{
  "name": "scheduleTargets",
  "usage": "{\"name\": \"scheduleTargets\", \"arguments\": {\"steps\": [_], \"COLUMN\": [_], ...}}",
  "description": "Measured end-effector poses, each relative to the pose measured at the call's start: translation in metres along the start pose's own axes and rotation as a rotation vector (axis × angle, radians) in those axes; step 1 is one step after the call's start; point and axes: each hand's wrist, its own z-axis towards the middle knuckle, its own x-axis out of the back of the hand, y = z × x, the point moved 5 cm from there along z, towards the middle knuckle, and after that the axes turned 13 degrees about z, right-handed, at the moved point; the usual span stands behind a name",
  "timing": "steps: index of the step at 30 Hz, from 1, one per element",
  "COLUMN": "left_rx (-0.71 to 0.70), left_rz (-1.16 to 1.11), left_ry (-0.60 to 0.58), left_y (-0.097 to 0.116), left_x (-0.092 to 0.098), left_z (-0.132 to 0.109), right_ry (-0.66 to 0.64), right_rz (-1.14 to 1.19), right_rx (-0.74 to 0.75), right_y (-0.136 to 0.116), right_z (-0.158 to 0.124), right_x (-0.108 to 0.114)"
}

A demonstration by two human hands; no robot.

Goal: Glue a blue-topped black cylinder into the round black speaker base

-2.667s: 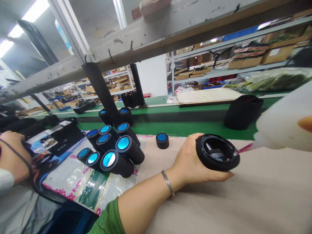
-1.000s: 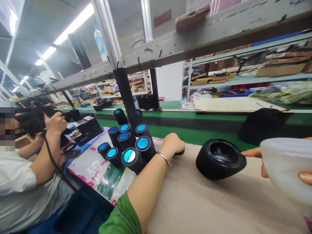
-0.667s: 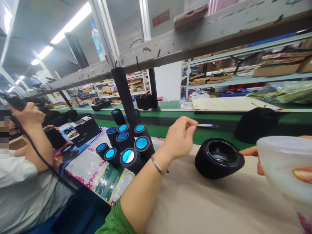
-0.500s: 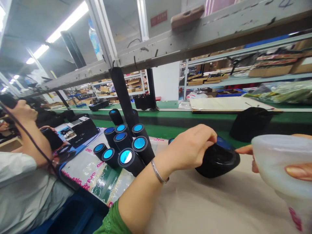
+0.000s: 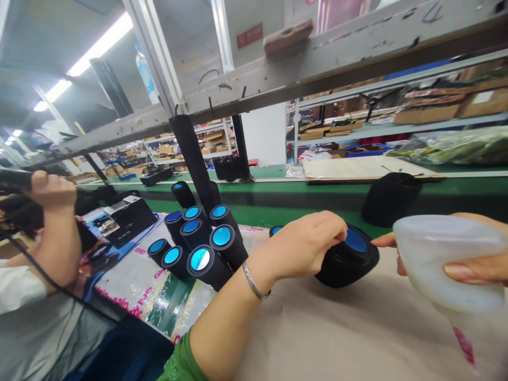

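Note:
My left hand (image 5: 307, 243) rests on top of a black round housing (image 5: 349, 262) lying on the beige table (image 5: 337, 333). Its fingertips press a blue disc (image 5: 355, 239) into the housing's opening. My right hand (image 5: 470, 259) is wrapped round a translucent white squeeze bottle (image 5: 444, 262) at the right edge, and one of its fingers touches the housing's right rim. The bottle's nozzle points down and out of view.
A cluster of black cylinders with blue caps (image 5: 198, 243) lies on plastic sheeting to the left. One more blue-topped piece (image 5: 275, 230) peeks out behind my wrist. A co-worker's raised arm (image 5: 55, 233) is at far left. A green conveyor (image 5: 278, 203) and a black pouch (image 5: 391, 198) lie behind.
My left hand let go of the housing, picked a blue disc off the table and brought it onto the housing's opening. The bottle's nozzle drew away from the housing.

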Motion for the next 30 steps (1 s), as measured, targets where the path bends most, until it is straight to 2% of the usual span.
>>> {"name": "scheduleTargets", "arguments": {"steps": [9,16,24,30], "left_rx": [0.020,0.001,-0.039,0.078], "left_rz": [0.034,0.035,0.131,0.111], "left_ry": [-0.026,-0.008,0.005,0.079], "left_y": [0.000,0.000,-0.004,-0.003], "left_x": [0.002,0.000,-0.002,0.010], "left_z": [0.000,-0.001,0.000,-0.002], "right_ry": [-0.074,-0.059,-0.031,-0.053], "right_rz": [-0.039,-0.043,-0.068,-0.028], "right_rx": [0.003,0.010,0.015,0.003], "right_y": [-0.008,-0.014,-0.012,-0.014], "right_z": [0.002,0.003,0.002,0.003], "right_x": [-0.001,-0.013,-0.005,-0.008]}}
